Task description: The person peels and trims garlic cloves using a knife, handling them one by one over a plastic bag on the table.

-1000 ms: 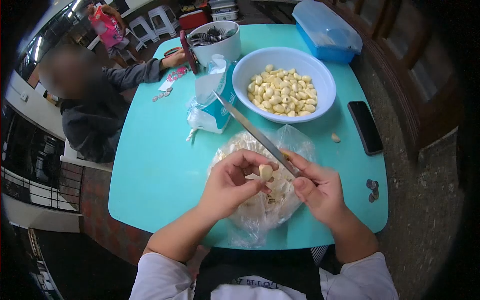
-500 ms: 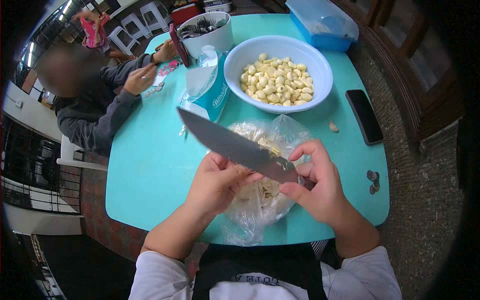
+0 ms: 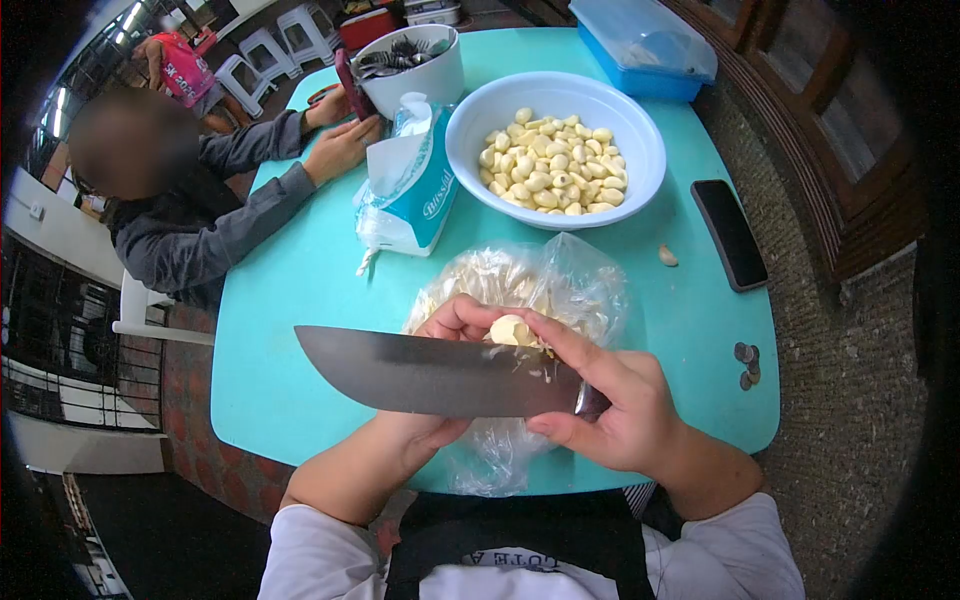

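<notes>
My right hand is closed round the handle of a wide-bladed knife. Its blade points left, flat side towards me, with bits of skin stuck near the handle. Behind the blade, my left hand pinches a pale garlic clove against the upper edge; most of its palm is hidden. My right index finger reaches over to the clove. Beneath both hands lies a clear plastic bag with papery garlic skins. Beyond it, a light-blue basin holds many peeled garlic cloves.
A tissue pack and a white tub of cutlery stand left of the basin. On the right lie a phone, coins and a loose clove. A blue lidded box sits behind. Another person sits at left, holding a phone.
The knife has swung from slanted to nearly level and come lower. A garlic clove now shows in my left fingers. The other person's hands have moved together on their phone.
</notes>
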A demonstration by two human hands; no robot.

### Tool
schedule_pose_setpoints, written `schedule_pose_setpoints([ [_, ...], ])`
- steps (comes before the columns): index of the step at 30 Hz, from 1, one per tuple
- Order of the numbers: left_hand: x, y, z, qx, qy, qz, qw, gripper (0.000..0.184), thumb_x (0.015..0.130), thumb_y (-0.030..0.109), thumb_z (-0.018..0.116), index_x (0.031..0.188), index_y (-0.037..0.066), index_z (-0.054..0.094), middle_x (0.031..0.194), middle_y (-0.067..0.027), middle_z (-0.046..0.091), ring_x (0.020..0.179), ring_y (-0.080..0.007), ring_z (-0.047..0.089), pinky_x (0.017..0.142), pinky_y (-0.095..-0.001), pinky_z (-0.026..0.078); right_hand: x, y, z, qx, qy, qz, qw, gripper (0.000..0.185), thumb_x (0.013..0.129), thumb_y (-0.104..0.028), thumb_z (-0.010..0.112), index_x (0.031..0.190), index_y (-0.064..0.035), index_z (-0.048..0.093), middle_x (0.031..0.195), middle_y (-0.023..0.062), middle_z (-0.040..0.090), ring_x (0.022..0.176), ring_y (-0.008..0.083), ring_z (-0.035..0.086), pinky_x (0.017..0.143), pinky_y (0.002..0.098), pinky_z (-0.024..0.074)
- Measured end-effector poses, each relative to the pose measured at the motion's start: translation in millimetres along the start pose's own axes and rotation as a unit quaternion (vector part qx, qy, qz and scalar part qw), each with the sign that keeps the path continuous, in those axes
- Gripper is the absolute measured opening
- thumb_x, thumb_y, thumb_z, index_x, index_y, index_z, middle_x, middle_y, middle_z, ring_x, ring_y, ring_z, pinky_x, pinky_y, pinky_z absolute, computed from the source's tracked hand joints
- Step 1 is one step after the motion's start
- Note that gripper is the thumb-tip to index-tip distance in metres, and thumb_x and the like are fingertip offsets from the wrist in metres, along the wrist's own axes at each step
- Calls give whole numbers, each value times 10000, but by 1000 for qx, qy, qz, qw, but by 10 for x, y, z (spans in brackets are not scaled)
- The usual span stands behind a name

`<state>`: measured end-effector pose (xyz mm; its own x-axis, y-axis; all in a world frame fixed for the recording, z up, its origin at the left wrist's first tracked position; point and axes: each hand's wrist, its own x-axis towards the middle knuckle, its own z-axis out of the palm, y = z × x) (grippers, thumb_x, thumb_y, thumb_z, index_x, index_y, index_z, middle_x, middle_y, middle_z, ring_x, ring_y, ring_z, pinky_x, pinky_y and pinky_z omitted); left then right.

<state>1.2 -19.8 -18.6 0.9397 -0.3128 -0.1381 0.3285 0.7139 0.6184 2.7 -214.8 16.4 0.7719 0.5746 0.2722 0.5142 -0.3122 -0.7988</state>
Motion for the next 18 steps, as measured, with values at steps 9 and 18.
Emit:
schedule_pose_setpoints([
  [9,-12,-31,45,42,6,78,996,206,738,15,669,878,73,529,1043,-110,587,954,-197,573,836,-339,481,33,160,64,131,25,-2,991,547,772,-191,673,1252,-27,469,815,127,634,640,85,590,585,233,462],
  [18,-4,24,29,26,35,61,997,250,760,-29,632,955,52,498,1051,-95,564,964,-182,564,813,-313,493,50,92,-165,287,1,241,927,384,810,-180,648,1103,22,503,703,63,611,620,47,541,543,201,417],
])
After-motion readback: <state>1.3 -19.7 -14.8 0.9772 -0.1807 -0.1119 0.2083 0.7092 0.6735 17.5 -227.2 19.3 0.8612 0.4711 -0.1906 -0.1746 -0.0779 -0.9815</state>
